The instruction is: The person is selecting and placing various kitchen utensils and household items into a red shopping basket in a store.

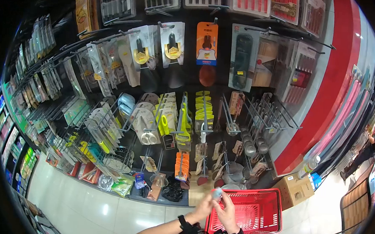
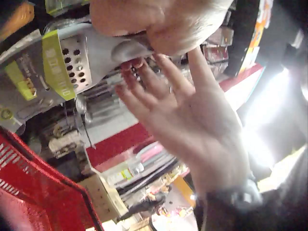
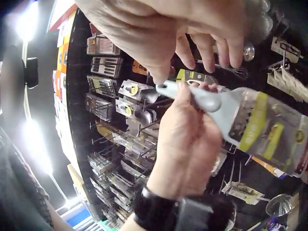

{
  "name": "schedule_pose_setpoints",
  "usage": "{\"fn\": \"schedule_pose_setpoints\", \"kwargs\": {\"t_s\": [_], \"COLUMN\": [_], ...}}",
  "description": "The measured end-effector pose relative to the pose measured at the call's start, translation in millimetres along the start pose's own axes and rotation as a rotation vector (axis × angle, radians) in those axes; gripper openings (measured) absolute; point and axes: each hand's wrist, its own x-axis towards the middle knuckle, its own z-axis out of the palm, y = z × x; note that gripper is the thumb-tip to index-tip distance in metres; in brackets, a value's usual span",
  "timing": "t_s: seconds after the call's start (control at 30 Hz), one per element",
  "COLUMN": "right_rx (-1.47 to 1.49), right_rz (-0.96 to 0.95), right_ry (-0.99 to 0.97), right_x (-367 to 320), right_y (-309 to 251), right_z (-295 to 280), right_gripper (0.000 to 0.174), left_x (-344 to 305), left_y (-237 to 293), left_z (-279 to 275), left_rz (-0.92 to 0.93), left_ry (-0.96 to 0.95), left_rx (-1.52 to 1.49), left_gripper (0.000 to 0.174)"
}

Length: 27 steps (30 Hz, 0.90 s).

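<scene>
A pale blue-grey slotted kitchen tool [image 1: 218, 194] [image 2: 98, 53] [image 3: 226, 113] in a clear pack with a lime-green card is held up in front of the body. My left hand [image 1: 204, 207] [image 2: 154, 19] [image 3: 185, 139] grips its handle, thumb on top. My right hand [image 1: 226, 210] [image 2: 192, 120] [image 3: 168, 29] is at the handle's end, with a fingertip at or against it; its other fingers are loosely extended. In the head view the tool is small and partly hidden by the hands.
A red shopping basket [image 1: 281, 213] [image 2: 48, 175] lies below and right of my hands. Ahead is a rack of hanging kitchen tools with protruding hooks [image 1: 264, 29]. A cardboard box [image 1: 294, 191] stands right of the basket. Someone in dark clothing [image 1: 366, 151] is at the far right.
</scene>
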Motion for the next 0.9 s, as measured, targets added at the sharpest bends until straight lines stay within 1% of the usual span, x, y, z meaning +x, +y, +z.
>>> {"fn": "schedule_pose_setpoints", "kwargs": {"t_s": [0.07,0.1,0.13,0.2,0.23,0.3,0.43,0.53,0.73,0.8,0.9], "right_rx": [-0.023,-0.004,-0.005,0.001,-0.035,-0.061,-0.096,-0.103,-0.145,-0.176,-0.156], "right_rz": [0.041,0.037,0.038,0.111,0.096,0.098,0.083,0.101,0.165,0.191,0.227], "right_ry": [-0.041,-0.026,-0.022,-0.034,0.005,0.025,0.074,0.098,0.115,0.111,0.170], "right_x": [-4.0,-7.0,-9.4,-15.3,-17.7,-24.4,-33.1,-37.9,-46.5,-51.9,-57.9], "right_y": [-9.3,-4.0,-3.3,-4.5,-5.2,6.5,15.7,18.3,24.8,33.6,39.2], "right_z": [-4.4,-6.3,-10.5,-19.5,-21.9,-27.2,-34.5,-39.8,-50.5,-54.6,-57.0], "right_gripper": [0.040,0.034,0.034,0.027,0.021,0.020,0.018,0.018,0.015,0.014,0.012], "left_x": [34.8,47.4,59.0,82.3,91.3,103.7,127.6,135.0,156.1,166.2,188.2], "left_y": [7.2,11.8,16.6,23.7,29.4,45.0,39.0,45.9,21.6,17.1,4.0], "left_z": [-24.8,-38.2,-51.3,-73.3,-81.3,-94.0,-105.0,-110.3,-112.9,-113.6,-116.3], "left_rz": [0.134,0.115,0.095,0.141,0.146,0.153,0.169,0.168,0.119,0.147,0.170], "left_ry": [0.205,0.259,0.312,0.386,0.387,0.383,0.396,0.388,0.376,0.382,0.404], "left_rx": [-0.130,-0.130,-0.129,-0.040,-0.059,-0.042,-0.078,-0.081,-0.044,-0.043,-0.031], "left_gripper": [0.016,0.016,0.017,0.018,0.018,0.019,0.021,0.023,0.024,0.024,0.024]}}
